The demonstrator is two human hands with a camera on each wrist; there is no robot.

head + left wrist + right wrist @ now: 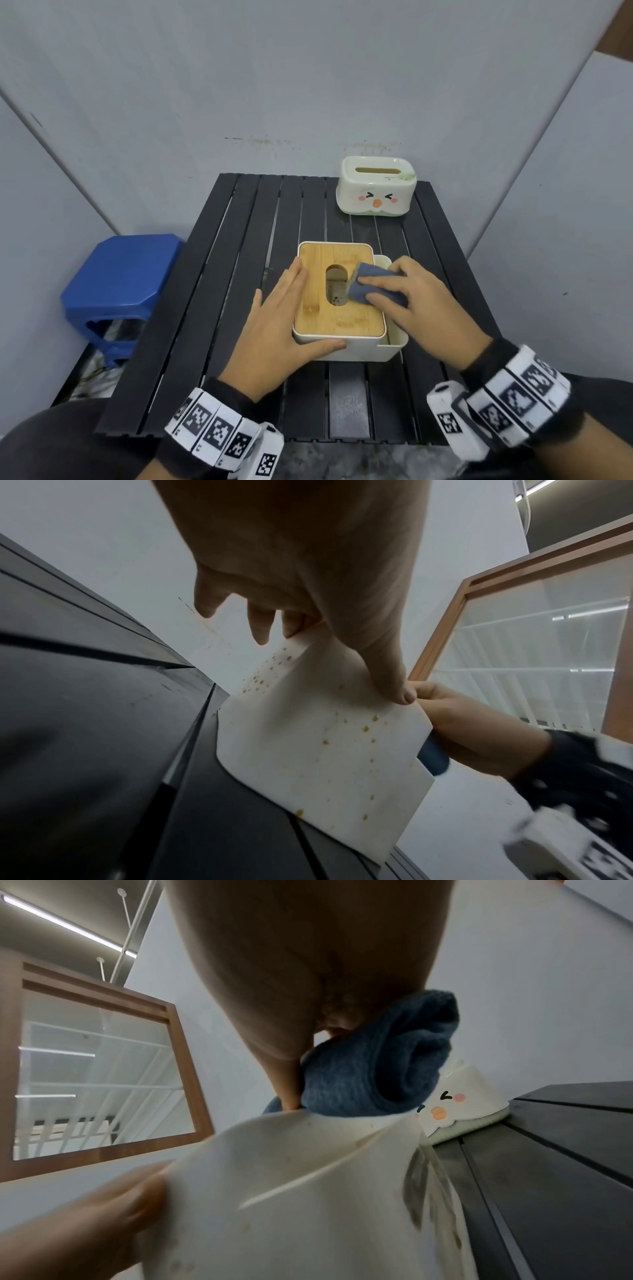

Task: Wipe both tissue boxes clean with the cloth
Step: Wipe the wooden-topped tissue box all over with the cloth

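My left hand (274,329) lies flat along the left edge of the near box (342,347), fingers straight and released, thumb across its front wall. That box sits in the middle of the black slatted surface (239,274), a white body with a bamboo lid (329,318) that has an oval slot. My right hand (421,301) grasps the folded blue cloth (370,284), fingers curled over it, pressing it onto the right side of the lid just beside the slot. From my left wrist I see brownish spots speckled over the white side wall (318,750) of the box. The second box (375,186), white with a cartoon face, stands at the far right corner of the surface, well apart from both hands. A blue stool (120,284) stands on the floor to the left of the surface.
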